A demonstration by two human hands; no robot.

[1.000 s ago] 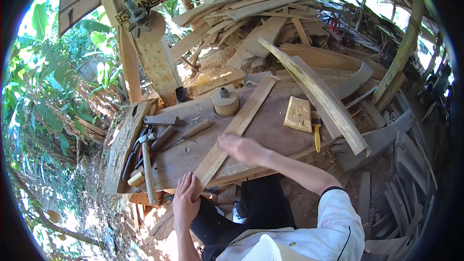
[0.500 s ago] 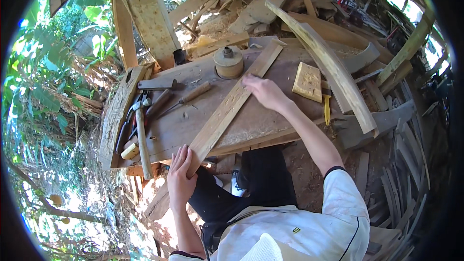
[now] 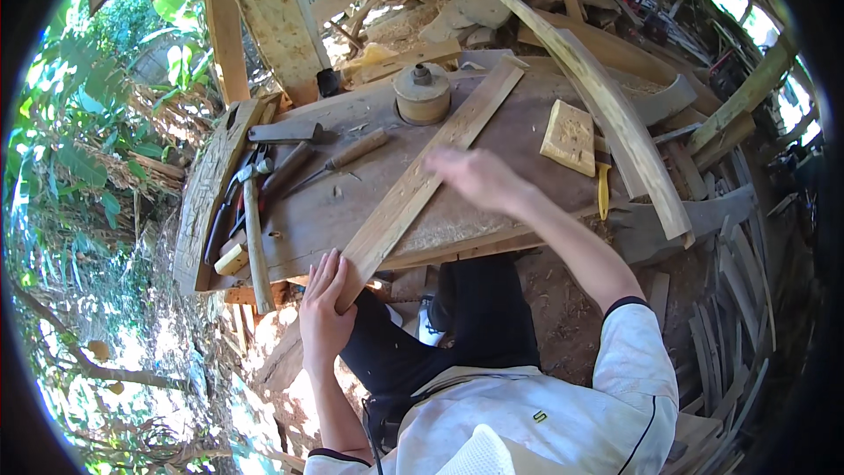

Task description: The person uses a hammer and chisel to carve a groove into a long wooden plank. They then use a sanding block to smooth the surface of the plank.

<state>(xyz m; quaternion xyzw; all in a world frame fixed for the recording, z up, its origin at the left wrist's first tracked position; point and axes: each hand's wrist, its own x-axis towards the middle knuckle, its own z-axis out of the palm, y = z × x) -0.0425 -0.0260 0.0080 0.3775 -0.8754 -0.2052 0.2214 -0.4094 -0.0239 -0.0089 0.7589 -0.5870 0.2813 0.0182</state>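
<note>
A long, flat wooden board (image 3: 396,211) lies slantwise over the dark wooden workbench (image 3: 334,202), its near end jutting past the front edge above my leg. My left hand (image 3: 327,303) is closed round that near end, fingers along its left edge. Over the middle of the board is my right hand (image 3: 475,178), its fingers smeared by motion; whether they touch the wood cannot be made out. Just beyond, left of the board's far part, stands a round wooden pot (image 3: 422,97) with a dark knob on top.
On the bench's left lie a hammer (image 3: 253,229), a wooden-handled chisel (image 3: 356,149) and other hand tools. A wood block (image 3: 569,138) and a yellow-handled brush (image 3: 603,189) lie on the right, near a long curved plank (image 3: 607,105). Scrap wood (image 3: 475,4) is heaped behind.
My right hand has moved back along the board, nearer to me, and is blurred. My left hand keeps its hold on the near end. The view has shifted slightly.
</note>
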